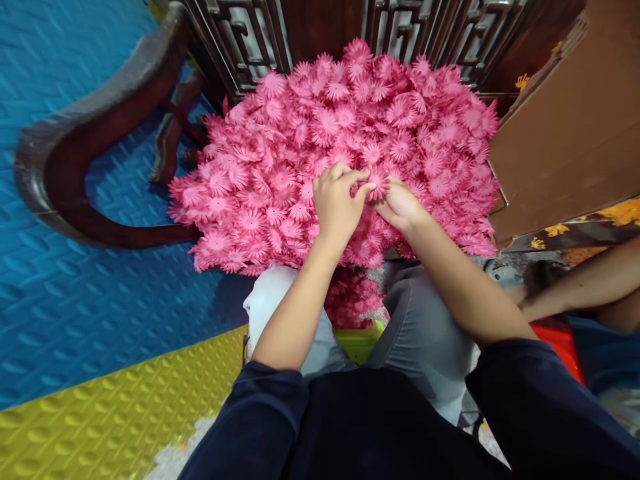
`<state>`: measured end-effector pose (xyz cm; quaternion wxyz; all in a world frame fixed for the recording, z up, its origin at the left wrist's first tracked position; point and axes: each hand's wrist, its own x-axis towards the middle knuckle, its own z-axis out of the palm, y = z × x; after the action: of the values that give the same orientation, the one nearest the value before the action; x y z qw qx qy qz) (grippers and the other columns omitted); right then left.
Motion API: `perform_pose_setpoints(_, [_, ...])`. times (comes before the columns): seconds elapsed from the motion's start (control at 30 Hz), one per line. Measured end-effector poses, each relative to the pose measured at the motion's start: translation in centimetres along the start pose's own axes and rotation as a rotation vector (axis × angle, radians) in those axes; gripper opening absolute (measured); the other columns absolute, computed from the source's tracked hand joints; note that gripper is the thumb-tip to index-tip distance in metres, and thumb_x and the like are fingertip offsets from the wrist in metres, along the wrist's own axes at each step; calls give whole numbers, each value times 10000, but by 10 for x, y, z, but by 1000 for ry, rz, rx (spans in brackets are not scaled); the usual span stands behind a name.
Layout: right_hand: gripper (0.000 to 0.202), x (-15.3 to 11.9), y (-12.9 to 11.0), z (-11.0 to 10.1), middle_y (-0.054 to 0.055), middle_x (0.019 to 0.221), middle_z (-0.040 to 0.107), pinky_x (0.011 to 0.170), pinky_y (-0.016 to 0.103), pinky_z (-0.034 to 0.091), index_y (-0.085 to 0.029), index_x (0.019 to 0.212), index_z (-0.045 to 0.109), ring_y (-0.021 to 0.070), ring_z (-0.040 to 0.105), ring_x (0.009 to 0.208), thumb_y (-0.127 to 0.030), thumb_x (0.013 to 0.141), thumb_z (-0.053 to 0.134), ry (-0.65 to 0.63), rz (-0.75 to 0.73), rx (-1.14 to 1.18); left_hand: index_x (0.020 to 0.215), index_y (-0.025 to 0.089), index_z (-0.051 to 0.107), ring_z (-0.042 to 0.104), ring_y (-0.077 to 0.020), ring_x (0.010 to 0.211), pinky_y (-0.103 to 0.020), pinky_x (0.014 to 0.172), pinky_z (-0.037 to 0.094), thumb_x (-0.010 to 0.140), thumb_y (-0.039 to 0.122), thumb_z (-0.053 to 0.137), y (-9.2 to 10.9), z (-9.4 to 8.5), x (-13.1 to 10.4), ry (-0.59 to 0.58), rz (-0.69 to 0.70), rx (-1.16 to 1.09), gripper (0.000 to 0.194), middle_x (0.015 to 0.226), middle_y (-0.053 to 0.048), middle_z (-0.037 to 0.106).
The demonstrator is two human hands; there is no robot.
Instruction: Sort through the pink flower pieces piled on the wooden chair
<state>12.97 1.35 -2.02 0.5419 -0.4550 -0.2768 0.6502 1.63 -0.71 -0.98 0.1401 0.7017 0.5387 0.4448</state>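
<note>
Pink flower [379,181]: pinched at the near middle of the flower heap, right where my two hands meet.
Flower heap [280,167]: huge mound of pink paper-looking daisies, sitting just past my knees and filling the middle of the head view.
Left hand [336,203]: fingers curled in, tips pinching that flower from the left side.
Right hand [400,205]: resting on the heap just right of the flower, fingers tucked in against it; can't really tell how tight the grip is.
Dark wooden furniture [240,40]: right behind the heap, curved leg off to its left.
Cardboard box [565,133]: right of the heap, touching its edge.
Blue floor mat [75,280]: left of the heap.
Someone else's arm [580,287]: right of the heap, below the box.
</note>
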Motion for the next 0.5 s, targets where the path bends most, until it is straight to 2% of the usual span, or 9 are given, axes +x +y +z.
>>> perform_pose_setpoints(0.07, [278, 0, 0, -1, -57, 517, 497, 558, 182, 439, -177, 608, 505, 59, 432, 491, 29, 772, 416, -64, -1, 24, 778, 226, 635, 557, -225, 936, -415, 887, 394, 816, 379, 594, -2, 2, 0, 1, 30, 21, 164, 836, -38, 606])
perform_pose_setpoints(0.13, [301, 0, -2, -1, -59, 505, 477, 513, 153, 411, -176, 581, 477, 50, 412, 482, 43, 771, 396, -61, -12, 34, 756, 215, 618, 551, -236, 963, -422, 893, 389, 832, 390, 566, -2, 5, 0, -8, 48, 18, 197, 859, -48, 607])
perform_pose_setpoints(0.37, [280, -4, -3, -1, -60, 519, 482, 511, 148, 432, -176, 572, 467, 43, 443, 492, 26, 766, 466, -17, 0, 5, 735, 194, 566, 552, -242, 986, -411, 887, 410, 844, 312, 557, 8, 8, -3, -14, 5, -22, 160, 886, -58, 604])
perform_pose_setpoints(0.5, [306, -2, 3, -2, -63, 514, 474, 512, 164, 421, -173, 569, 445, 41, 426, 467, 39, 786, 405, 89, -4, 26, 722, 189, 550, 567, -221, 935, -391, 860, 429, 850, 273, 549, 9, 9, -5, -18, -5, -51, 153, 863, -54, 594])
